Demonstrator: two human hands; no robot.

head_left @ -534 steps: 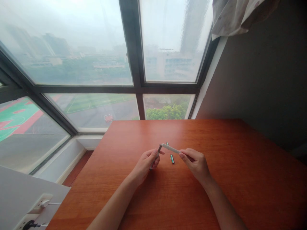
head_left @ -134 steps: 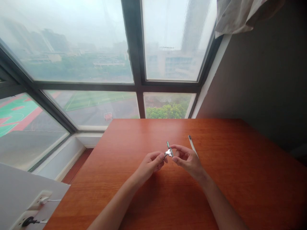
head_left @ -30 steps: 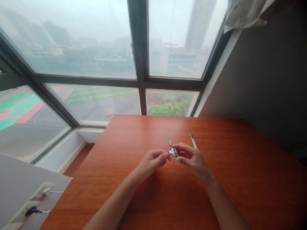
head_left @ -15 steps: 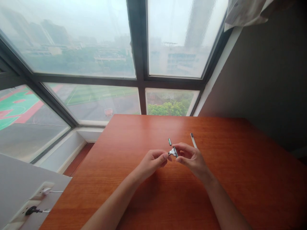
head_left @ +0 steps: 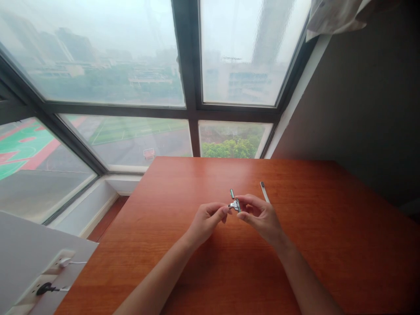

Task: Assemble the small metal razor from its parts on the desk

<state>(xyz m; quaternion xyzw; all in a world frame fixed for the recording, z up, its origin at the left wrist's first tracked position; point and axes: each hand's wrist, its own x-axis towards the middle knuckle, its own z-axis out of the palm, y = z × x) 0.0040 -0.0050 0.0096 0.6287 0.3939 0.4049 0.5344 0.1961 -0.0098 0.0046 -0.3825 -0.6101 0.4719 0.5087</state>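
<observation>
Above the middle of the table, a silver razor (head_left: pixel 233 204) is held between both hands. My left hand (head_left: pixel 207 222) pinches its handle, most of which the fingers hide. My right hand (head_left: pixel 260 215) grips the dark razor head (head_left: pixel 238 205) at its two ends, thumb below and fingertips above. Just beyond the fingertips, a small dark-green razor cartridge (head_left: pixel 232 193) lies on the wooden tabletop (head_left: pixel 183 183). Behind my right hand lies a white toothbrush (head_left: pixel 264 192) with dark bristles, its lower end hidden by the hand.
Windows with dark frames (head_left: pixel 193 114) rise behind the table's far edge. A dark wall (head_left: pixel 364 96) stands at the right. On the low wall at the left, plugs sit in a power strip (head_left: pixel 42 282). A pale cloth (head_left: pixel 337 19) hangs at the top right.
Both hands and the razor have shifted slightly to the left. The grips look the same, and the cartridge and toothbrush stay in place.
</observation>
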